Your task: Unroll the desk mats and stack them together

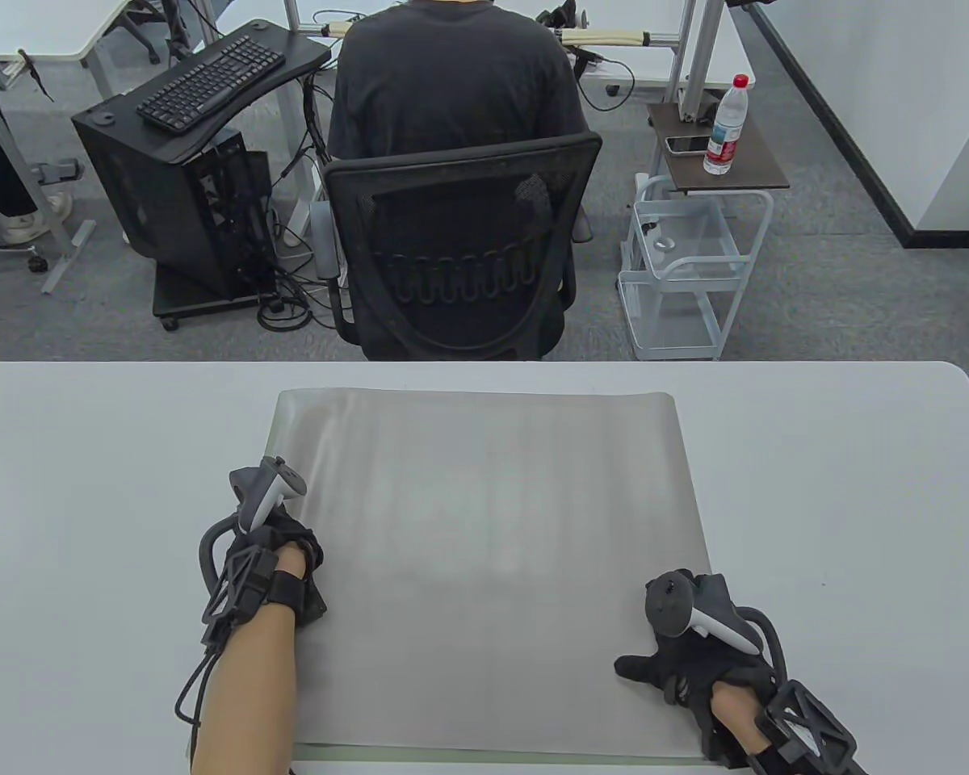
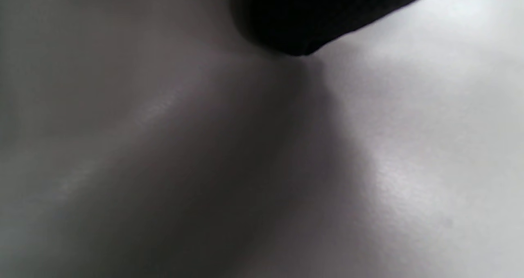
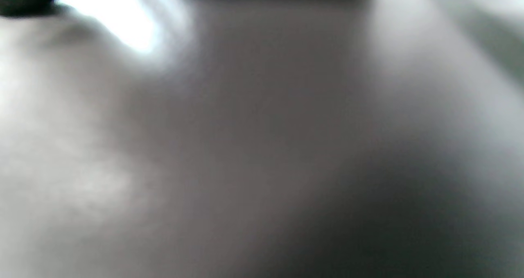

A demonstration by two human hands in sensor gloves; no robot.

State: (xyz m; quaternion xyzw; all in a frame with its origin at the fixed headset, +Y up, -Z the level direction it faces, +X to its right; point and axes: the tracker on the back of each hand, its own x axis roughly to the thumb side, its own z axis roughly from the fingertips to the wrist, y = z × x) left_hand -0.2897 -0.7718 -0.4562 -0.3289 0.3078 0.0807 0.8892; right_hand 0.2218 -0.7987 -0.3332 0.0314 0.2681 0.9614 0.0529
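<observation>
A grey desk mat (image 1: 492, 525) lies unrolled and flat on the white table (image 1: 89, 484). Under it lies a pale green mat (image 1: 484, 760), which shows only as a thin strip along the near and left edges. My left hand (image 1: 291, 553) rests on the grey mat near its left edge and holds nothing. My right hand (image 1: 666, 674) rests on the mat's near right part with its fingers spread flat. Both wrist views are blurred close-ups of the mat surface (image 2: 409, 147) (image 3: 245, 147), each with a bit of black glove at the top.
Beyond the table's far edge a person sits in a black mesh chair (image 1: 456, 242), back to me. A white wire cart (image 1: 686, 274) with a water bottle (image 1: 727, 125) stands at the far right, and a black computer stand (image 1: 186, 202) at the far left.
</observation>
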